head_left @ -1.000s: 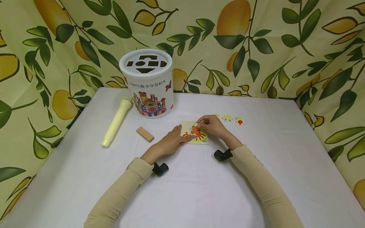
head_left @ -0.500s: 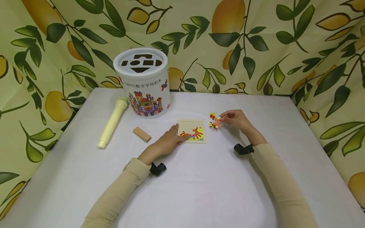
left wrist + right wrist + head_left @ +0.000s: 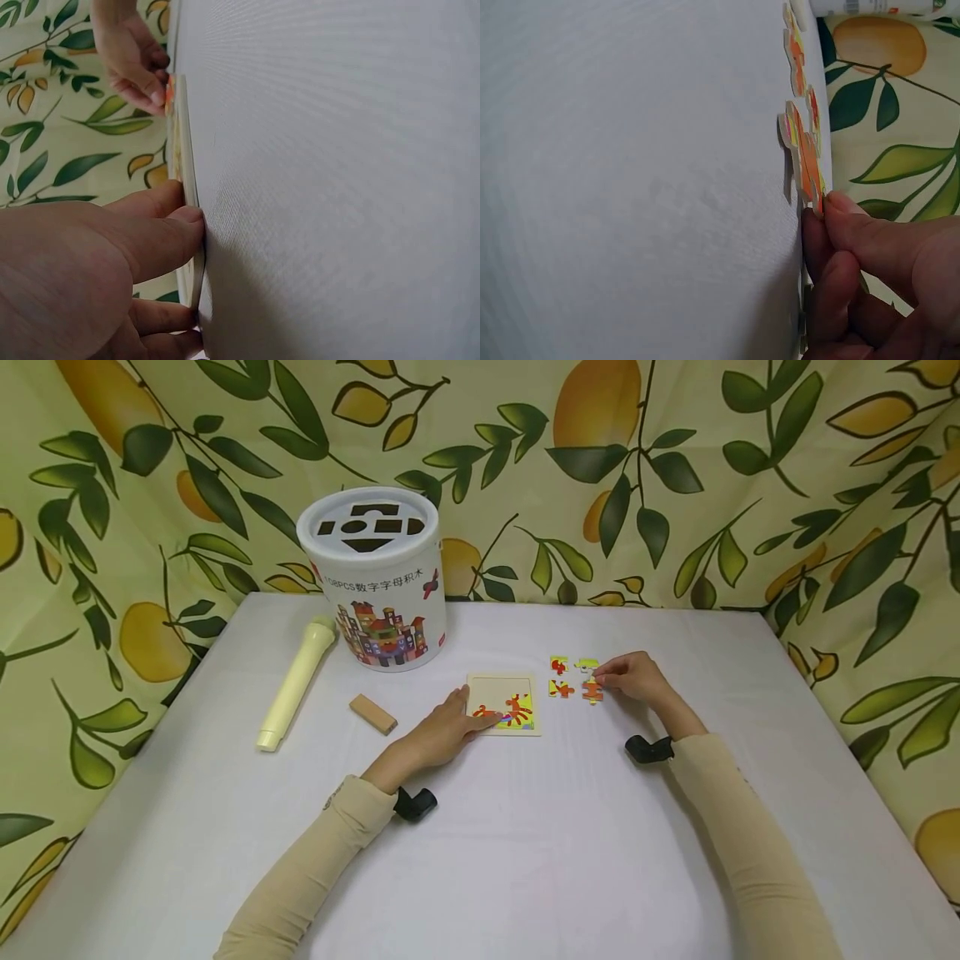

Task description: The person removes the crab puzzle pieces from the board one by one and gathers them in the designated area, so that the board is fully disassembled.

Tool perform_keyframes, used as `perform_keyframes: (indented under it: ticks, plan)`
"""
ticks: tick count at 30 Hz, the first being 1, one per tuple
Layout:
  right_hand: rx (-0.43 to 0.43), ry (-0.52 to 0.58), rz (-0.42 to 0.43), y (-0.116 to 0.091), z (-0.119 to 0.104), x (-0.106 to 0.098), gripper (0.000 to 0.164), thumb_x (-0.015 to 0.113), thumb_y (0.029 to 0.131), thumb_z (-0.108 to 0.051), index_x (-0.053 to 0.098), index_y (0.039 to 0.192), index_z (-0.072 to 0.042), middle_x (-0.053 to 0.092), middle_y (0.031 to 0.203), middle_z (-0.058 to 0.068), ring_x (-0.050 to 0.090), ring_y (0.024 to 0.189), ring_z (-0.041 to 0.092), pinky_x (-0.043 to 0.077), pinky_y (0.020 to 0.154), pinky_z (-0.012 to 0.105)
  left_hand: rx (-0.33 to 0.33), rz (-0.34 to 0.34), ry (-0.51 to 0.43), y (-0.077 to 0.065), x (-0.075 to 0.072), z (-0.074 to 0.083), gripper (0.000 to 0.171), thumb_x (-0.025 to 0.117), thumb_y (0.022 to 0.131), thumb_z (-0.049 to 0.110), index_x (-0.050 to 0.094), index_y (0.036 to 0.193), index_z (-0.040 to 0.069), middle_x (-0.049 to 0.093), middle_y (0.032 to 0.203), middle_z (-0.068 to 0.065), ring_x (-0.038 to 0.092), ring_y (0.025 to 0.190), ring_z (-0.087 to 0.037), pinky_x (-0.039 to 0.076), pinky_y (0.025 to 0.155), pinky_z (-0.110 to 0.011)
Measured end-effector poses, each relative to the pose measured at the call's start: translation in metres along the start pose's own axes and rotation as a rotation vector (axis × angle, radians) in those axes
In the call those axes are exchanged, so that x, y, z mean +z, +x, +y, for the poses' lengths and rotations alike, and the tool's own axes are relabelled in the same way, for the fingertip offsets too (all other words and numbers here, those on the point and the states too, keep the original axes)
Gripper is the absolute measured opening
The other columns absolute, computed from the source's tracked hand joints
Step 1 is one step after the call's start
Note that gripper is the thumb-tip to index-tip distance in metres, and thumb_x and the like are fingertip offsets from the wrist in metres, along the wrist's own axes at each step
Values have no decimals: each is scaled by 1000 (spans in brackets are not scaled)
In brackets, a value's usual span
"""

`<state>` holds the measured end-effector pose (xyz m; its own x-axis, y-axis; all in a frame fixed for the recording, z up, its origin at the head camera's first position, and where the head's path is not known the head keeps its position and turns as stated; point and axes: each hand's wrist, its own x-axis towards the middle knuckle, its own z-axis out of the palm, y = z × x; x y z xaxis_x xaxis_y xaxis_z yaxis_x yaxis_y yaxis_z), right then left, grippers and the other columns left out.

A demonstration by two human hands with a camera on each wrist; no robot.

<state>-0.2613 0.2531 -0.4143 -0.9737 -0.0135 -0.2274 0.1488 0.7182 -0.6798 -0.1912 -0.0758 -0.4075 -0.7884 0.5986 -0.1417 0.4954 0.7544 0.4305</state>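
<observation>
A square wooden puzzle tray (image 3: 501,685) lies on the table, with orange, yellow and purple pieces fitted along its lower part. My left hand (image 3: 438,728) rests against the tray's left side, fingers extended along the edge and thumb across the front. To the right, my right hand (image 3: 636,681) pinches the edge of an orange puzzle piece (image 3: 808,161) between thumb and index finger. That piece is tilted just above the cloth in the right wrist view. Beside it lie a red-and-yellow piece (image 3: 558,665), an orange-and-yellow piece (image 3: 560,689) and a yellow piece (image 3: 587,665).
Left of the tray lies a small wooden block (image 3: 373,714). A pale yellow toy microphone (image 3: 296,685) lies farther left. Behind them stands a white block bucket (image 3: 375,581) with a shape-hole lid. A leaf-and-fruit patterned curtain (image 3: 570,510) borders the white table.
My right hand has lifted the orange piece out of the tray and carried it right to the loose pieces. The left hand stays at the tray; the head view has shifted slightly.
</observation>
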Motion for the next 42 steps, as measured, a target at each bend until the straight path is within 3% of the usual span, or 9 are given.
perform_keyframes:
  ticks: [13, 23, 30, 34, 37, 42]
  plan:
    - [-35, -93, 70, -5, -5, 1, 24, 61, 88, -15, 68, 103, 2, 64, 108, 22, 53, 96, 28, 46, 82, 39, 8, 13, -5, 0, 1, -2, 38, 45, 97, 18, 48, 134, 28, 14, 148, -31, 13, 139, -41, 21, 111, -52]
    - [-64, -120, 106, -9, -9, 1, 21, 61, 87, -14, 69, 100, 1, 65, 101, 20, 52, 86, 25, 44, 67, 27, 38, 28, 28, -1, 1, -3, 39, 46, 96, 15, 48, 134, 28, 16, 147, -33, 18, 137, -43, 25, 109, -52]
    - [-175, -133, -2, -13, -39, 17, 19, 62, 87, -16, 69, 101, -4, 66, 97, 14, 53, 77, 22, 43, 58, 24, -1, 5, -14, 0, 0, -3, 38, 44, 97, 18, 47, 134, 29, 13, 149, -30, 12, 140, -40, 20, 112, -51]
    - [-240, -143, -77, -15, -60, 36, 19, 64, 86, -16, 69, 100, -5, 67, 93, 11, 53, 69, 18, 44, 55, 23, 18, 9, 8, 1, 1, -4, 39, 44, 97, 18, 47, 135, 29, 14, 148, -31, 15, 139, -41, 22, 110, -52]
    - [-280, -152, -112, -16, -70, 51, 21, 67, 84, -17, 70, 100, -5, 66, 94, 11, 52, 74, 18, 42, 59, 24, 25, 8, 18, 1, 1, -5, 40, 44, 97, 17, 46, 135, 29, 14, 148, -31, 16, 138, -42, 24, 110, -52]
    - [-278, -172, -143, -17, -79, 71, 26, 73, 78, -17, 68, 102, -8, 60, 103, 12, 49, 90, 22, 42, 74, 31, 30, 4, 22, 1, 1, -5, 41, 44, 97, 16, 46, 136, 29, 14, 148, -32, 16, 138, -43, 24, 109, -53]
